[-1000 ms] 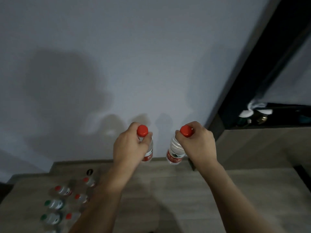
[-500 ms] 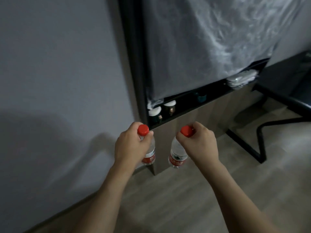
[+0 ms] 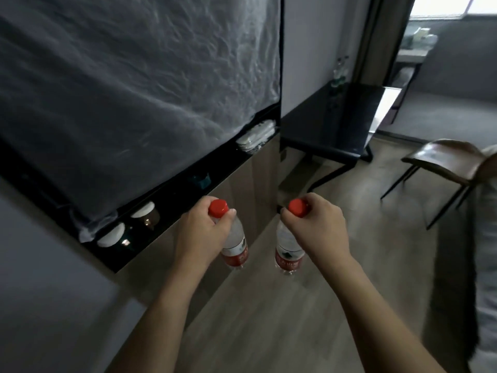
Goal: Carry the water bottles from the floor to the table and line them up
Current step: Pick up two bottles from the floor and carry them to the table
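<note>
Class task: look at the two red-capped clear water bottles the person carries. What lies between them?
In the head view, nothing lies between the left red-capped clear water bottle and the right red-capped clear water bottle; through the gap only wood-grain floor and cabinet edge show.

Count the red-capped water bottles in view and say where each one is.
2. One red-capped bottle hangs from the left hand, the other bottle from the right hand. Blurry bottles on the dark table have unclear caps.
</note>
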Demonstrator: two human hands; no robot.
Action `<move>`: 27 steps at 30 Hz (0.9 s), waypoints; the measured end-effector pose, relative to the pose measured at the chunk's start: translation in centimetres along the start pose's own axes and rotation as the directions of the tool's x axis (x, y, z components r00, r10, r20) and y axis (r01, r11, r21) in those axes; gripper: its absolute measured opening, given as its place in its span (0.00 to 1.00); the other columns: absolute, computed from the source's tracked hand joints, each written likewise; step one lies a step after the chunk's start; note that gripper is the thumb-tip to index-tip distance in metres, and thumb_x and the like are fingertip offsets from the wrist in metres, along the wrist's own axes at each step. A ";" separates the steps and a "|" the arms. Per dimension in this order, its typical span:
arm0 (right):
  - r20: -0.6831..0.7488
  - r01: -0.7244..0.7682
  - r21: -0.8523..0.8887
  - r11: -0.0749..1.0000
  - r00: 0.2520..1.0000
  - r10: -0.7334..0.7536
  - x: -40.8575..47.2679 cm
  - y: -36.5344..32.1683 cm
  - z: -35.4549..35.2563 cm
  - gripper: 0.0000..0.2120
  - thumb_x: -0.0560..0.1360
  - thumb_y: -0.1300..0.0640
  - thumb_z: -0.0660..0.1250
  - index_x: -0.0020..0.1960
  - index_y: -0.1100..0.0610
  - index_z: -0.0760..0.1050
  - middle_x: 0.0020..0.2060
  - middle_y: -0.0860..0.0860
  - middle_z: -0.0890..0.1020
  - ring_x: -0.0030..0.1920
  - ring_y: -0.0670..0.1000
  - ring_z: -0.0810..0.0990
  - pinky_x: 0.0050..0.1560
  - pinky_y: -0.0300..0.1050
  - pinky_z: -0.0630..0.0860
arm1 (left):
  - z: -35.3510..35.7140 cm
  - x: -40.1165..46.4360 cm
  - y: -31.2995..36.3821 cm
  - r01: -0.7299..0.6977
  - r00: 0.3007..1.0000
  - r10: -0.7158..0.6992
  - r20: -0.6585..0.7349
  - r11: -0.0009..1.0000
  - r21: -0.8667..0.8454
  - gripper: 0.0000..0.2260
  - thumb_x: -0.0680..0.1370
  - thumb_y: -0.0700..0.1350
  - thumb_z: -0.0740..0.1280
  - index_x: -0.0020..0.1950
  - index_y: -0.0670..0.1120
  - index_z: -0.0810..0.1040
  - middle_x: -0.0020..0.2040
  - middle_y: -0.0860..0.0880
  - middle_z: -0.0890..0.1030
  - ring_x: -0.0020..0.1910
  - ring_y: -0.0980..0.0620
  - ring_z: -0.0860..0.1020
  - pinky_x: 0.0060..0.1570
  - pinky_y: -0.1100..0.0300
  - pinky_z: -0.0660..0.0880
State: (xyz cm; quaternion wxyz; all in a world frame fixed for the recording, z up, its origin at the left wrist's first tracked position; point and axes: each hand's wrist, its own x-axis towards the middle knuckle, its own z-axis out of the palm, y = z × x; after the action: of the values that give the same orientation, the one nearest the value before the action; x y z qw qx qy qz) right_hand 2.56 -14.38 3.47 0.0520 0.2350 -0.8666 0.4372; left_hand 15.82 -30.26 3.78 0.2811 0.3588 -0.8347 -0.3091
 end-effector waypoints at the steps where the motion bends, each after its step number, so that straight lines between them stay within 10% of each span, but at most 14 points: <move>1: -0.026 -0.014 0.002 1.000 1.000 0.014 1.0 1.0 -0.8 0.11 0.65 0.45 0.68 0.35 0.52 0.73 0.28 0.45 0.77 0.32 0.44 0.76 0.33 0.45 0.76 | 1.2 0.7 1.0 -0.024 1.000 0.024 0.015 1.000 -0.006 0.10 0.73 0.54 0.73 0.49 0.51 0.79 0.38 0.55 0.81 0.43 0.51 0.80 0.45 0.54 0.77; 16: -0.187 -0.162 -0.030 0.986 0.970 0.154 20.9 15.1 -6.1 0.09 0.66 0.44 0.69 0.37 0.49 0.76 0.29 0.42 0.78 0.34 0.42 0.77 0.35 0.46 0.79 | 22.9 15.8 12.3 -0.164 0.961 0.170 0.219 0.985 -0.044 0.11 0.71 0.56 0.73 0.48 0.54 0.78 0.40 0.56 0.82 0.43 0.50 0.81 0.46 0.52 0.78; 23: -0.241 -0.177 -0.032 0.984 0.957 0.164 31.4 20.0 -9.0 0.07 0.66 0.44 0.70 0.39 0.45 0.76 0.31 0.40 0.79 0.35 0.39 0.78 0.36 0.43 0.79 | 31.5 24.0 19.2 -0.213 0.940 0.232 0.252 0.972 -0.100 0.08 0.73 0.54 0.73 0.46 0.56 0.76 0.37 0.59 0.80 0.39 0.62 0.78 0.35 0.73 0.67; 27: -0.269 -0.208 -0.033 0.978 0.944 0.192 37.2 23.6 -10.0 0.07 0.66 0.44 0.69 0.37 0.47 0.76 0.29 0.40 0.79 0.33 0.40 0.78 0.34 0.43 0.78 | 35.9 27.9 22.9 -0.215 0.936 0.240 0.258 0.969 -0.119 0.09 0.73 0.54 0.72 0.49 0.54 0.78 0.40 0.57 0.81 0.42 0.58 0.79 0.43 0.59 0.76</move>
State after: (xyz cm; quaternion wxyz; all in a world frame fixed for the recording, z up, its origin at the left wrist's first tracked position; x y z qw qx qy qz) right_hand -42.15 -8.03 3.32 0.1297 0.0838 -0.8841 0.4411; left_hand -35.08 -27.93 3.75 0.2141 0.2015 -0.8865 -0.3573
